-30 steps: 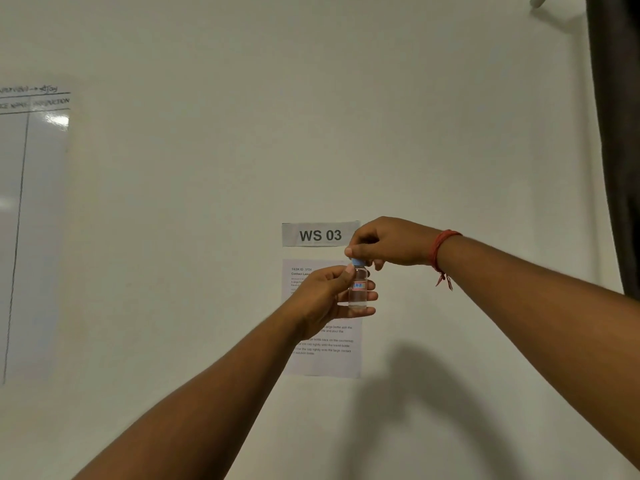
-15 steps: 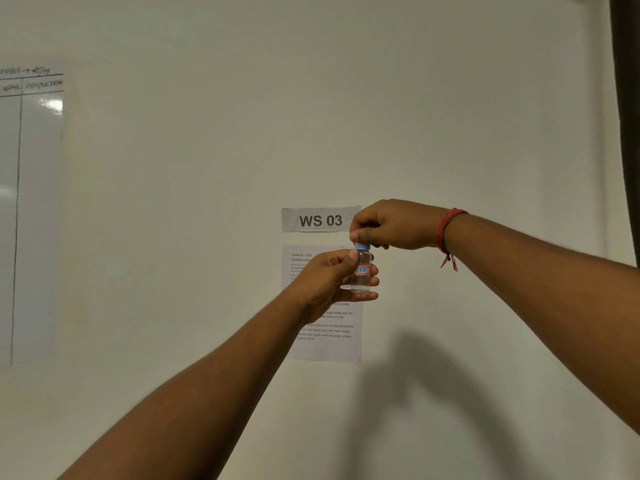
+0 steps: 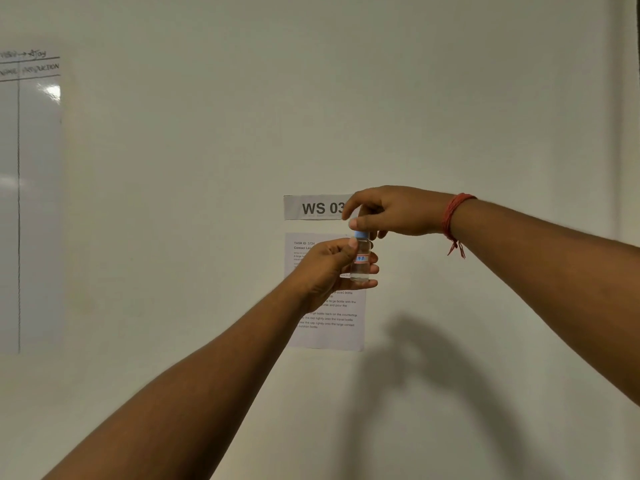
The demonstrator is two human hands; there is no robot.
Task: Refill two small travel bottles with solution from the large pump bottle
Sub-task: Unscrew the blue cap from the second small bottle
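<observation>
a small clear travel bottle [image 3: 360, 261] is held up in the air in front of a pale wall [image 3: 450, 98]. it is kept upright. the left hand [image 3: 329, 268] is wrapped round its body, with the thumb in front and the fingers curled behind. the blue cap [image 3: 361, 234] sits on top of the bottle and is pinched from above by the thumb and fingers of the right hand [image 3: 391, 213]. a red thread band [image 3: 453, 216] is seen on the right wrist.

just behind the hands a small sign with "ws 03" [image 3: 315, 207] is stuck to the wall, and part of its right end is hidden by the right hand. under it a printed paper sheet [image 3: 329, 327] is stuck too, partly hidden by the left hand. a white board [image 3: 31, 202] is cut off by the left edge. a dark strip [image 3: 635, 64] is seen at the top right edge. lots of bare wall is left above, below and to both sides of the hands. a soft shadow [image 3: 433, 375] is cast low on the wall.
</observation>
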